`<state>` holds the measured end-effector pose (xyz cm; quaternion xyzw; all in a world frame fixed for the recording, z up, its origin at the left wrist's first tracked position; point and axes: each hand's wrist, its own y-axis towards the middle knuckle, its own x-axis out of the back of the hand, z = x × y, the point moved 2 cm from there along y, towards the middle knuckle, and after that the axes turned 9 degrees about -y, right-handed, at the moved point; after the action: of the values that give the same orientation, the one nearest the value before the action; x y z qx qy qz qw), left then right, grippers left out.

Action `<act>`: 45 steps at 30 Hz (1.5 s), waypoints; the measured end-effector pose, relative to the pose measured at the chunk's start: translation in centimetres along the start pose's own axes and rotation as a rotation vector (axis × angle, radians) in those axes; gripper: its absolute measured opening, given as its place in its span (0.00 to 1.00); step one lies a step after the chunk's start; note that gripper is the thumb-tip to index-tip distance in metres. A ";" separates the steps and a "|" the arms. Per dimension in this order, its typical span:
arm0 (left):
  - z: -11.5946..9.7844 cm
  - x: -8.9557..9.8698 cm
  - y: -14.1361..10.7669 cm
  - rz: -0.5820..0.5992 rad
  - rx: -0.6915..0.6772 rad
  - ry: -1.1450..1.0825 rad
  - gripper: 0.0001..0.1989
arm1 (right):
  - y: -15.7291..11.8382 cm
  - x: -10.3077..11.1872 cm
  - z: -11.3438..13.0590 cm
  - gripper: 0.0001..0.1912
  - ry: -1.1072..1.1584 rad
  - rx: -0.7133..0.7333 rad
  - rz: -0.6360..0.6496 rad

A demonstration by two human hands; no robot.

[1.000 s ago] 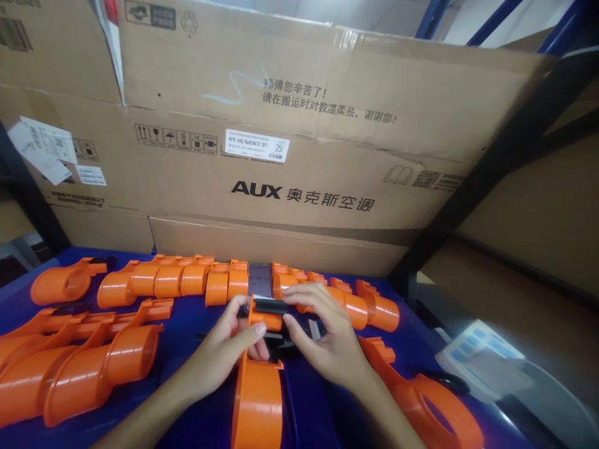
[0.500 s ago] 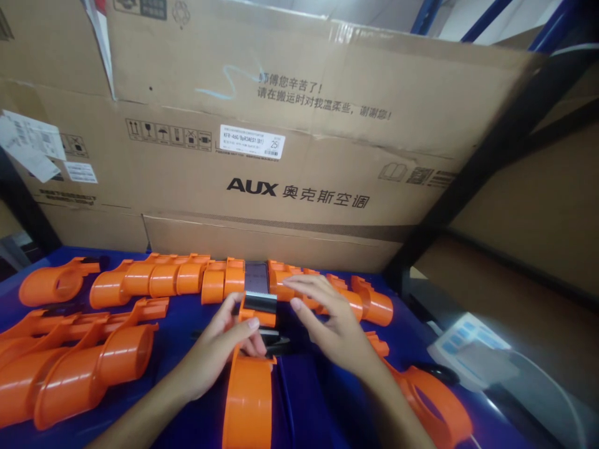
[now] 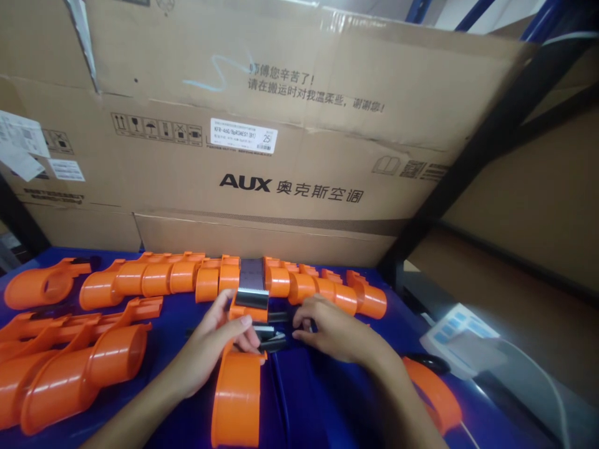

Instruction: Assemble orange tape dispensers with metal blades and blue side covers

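Note:
My left hand (image 3: 213, 340) is closed around the handle of an orange tape dispenser (image 3: 237, 399), whose round hub hangs below toward me. At its upper end sits a black blade holder (image 3: 253, 299) with a pale serrated edge. My right hand (image 3: 330, 327) hovers low to the right, fingers curled, with a gap between thumb and fingertips; I see nothing between them. Just left of its fingertips is a black piece (image 3: 279, 317). Other black parts with a metal strip (image 3: 274, 340) lie on the blue surface behind my left fingers, partly hidden.
Several orange dispensers (image 3: 156, 279) stand in a row along the back of the blue table (image 3: 182, 312); more (image 3: 70, 380) lie at left. An orange piece (image 3: 437, 393) is at right. A large cardboard box (image 3: 299, 162) walls the back. A white-blue packet (image 3: 461, 340) lies right.
My right hand has dropped from beside the blade holder toward the table, and its spread fingers have curled. My left hand keeps its hold on the dispenser. The view has shifted slightly.

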<state>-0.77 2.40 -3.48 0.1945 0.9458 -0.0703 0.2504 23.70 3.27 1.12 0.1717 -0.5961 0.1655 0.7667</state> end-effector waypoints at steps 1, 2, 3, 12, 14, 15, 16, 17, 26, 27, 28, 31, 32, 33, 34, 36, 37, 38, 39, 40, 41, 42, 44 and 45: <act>0.0 0.0 0.0 -0.004 0.002 -0.003 0.30 | 0.1 -0.2 0.1 0.04 -0.004 0.003 0.018; -0.1 0.0 0.1 -0.009 0.003 -0.005 0.31 | 0.2 -0.3 0.2 0.05 -0.006 0.008 0.038; -0.1 0.0 0.1 -0.015 0.002 -0.007 0.32 | 0.2 -0.4 0.3 0.05 -0.005 0.013 0.052; -0.2 0.1 0.1 -0.035 -0.005 -0.037 0.36 | 0.5 0.8 0.0 0.06 0.063 -0.059 -0.055; -0.2 0.2 0.2 -0.047 -0.008 -0.050 0.35 | 0.5 1.2 -0.1 0.08 0.123 -0.087 -0.111; -0.2 0.2 0.2 -0.050 -0.010 -0.054 0.35 | 0.5 1.3 -0.1 0.08 0.159 -0.097 -0.144; -0.2 0.2 0.3 -0.048 -0.011 -0.056 0.34 | 0.5 1.4 0.0 0.08 0.201 -0.101 -0.177; -0.3 0.1 0.3 -0.046 -0.010 -0.057 0.33 | 0.5 1.5 0.2 0.08 0.250 -0.095 -0.207; 0.0 -0.4 0.2 -0.037 -0.024 -0.023 0.30 | 0.4 1.4 2.7 0.06 0.624 -0.021 -0.474; 0.1 -0.4 0.2 -0.042 -0.025 -0.022 0.30 | 0.4 1.3 3.1 0.06 0.662 -0.030 -0.498; 0.2 -0.3 0.3 -0.043 -0.026 -0.021 0.29 | 0.4 1.1 3.4 0.06 0.699 -0.045 -0.510; 0.3 -0.3 0.4 -0.062 -0.026 -0.006 0.30 | 0.3 0.6 4.3 0.06 0.749 -0.060 -0.552; 0.4 -0.3 0.5 -0.069 -0.025 0.004 0.30 | 0.3 0.4 4.6 0.05 0.741 -0.046 -0.572; 0.4 -0.3 0.4 -0.076 -0.027 0.010 0.30 | 0.3 0.3 4.8 0.05 0.727 -0.023 -0.587; 0.4 -0.4 0.4 -0.080 -0.030 0.010 0.30 | 0.3 0.1 5.0 0.05 0.708 0.002 -0.593; 0.5 -0.5 0.4 -0.082 -0.035 0.000 0.29 | 0.4 -0.2 5.2 0.06 0.661 0.052 -0.580; 0.5 -0.5 0.3 -0.082 -0.039 -0.009 0.29 | 0.5 -0.3 5.3 0.06 0.631 0.071 -0.569; 0.5 -0.5 0.3 -0.082 -0.044 -0.016 0.29 | 0.5 -0.3 5.4 0.06 0.596 0.086 -0.563; 0.6 -0.5 0.3 -0.082 -0.050 -0.020 0.30 | 0.6 -0.3 5.4 0.06 0.556 0.100 -0.558; 0.6 -0.4 0.4 -0.082 -0.058 -0.022 0.30 | 0.6 -0.2 5.5 0.05 0.515 0.113 -0.557; 0.7 -0.4 0.4 -0.082 -0.066 -0.023 0.30 | 0.6 -0.1 5.6 0.05 0.475 0.127 -0.558; 0.7 -0.3 0.4 -0.083 -0.072 -0.021 0.30 | 0.6 0.0 5.7 0.05 0.440 0.142 -0.562; 0.8 -0.1 0.5 -0.096 -0.071 -0.014 0.33 | 0.5 0.3 5.8 0.04 0.385 0.172 -0.578; 0.8 -0.1 0.5 -0.107 -0.068 -0.011 0.34 | 0.5 0.4 5.9 0.04 0.364 0.185 -0.582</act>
<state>-0.13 2.66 -4.20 0.1346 0.9553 -0.0527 0.2580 18.49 1.04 2.92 0.3708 -0.3584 0.0215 0.8565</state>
